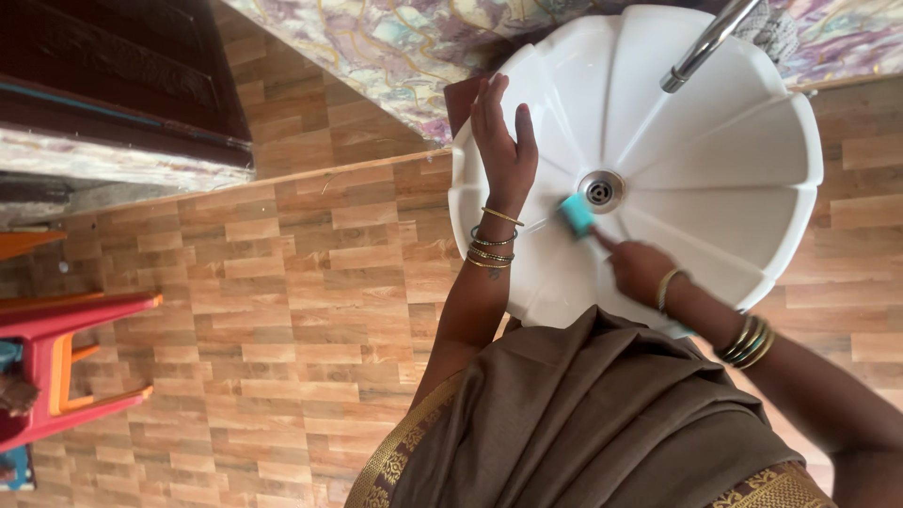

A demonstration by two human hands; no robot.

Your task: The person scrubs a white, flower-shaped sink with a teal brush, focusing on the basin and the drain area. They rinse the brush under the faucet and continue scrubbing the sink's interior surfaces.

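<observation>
A white fluted wash basin (715, 188) fills the upper right, with a round metal drain (600, 191) at its middle. My right hand (638, 266) presses a small teal sponge (576, 214) against the basin's inner wall, just left of and below the drain. My left hand (501, 150) rests flat on the basin's left rim, fingers together and pointing up. Both wrists carry several bangles. A brown garment with a gold border covers the lower middle of the view.
A chrome tap (704, 47) reaches over the basin from the top right. A marbled wall surface runs along the top. Wood-pattern tiles (301, 282) cover the floor. Red and orange plastic stools (66, 367) stand at the left edge, and a dark wooden door (122, 56) is at top left.
</observation>
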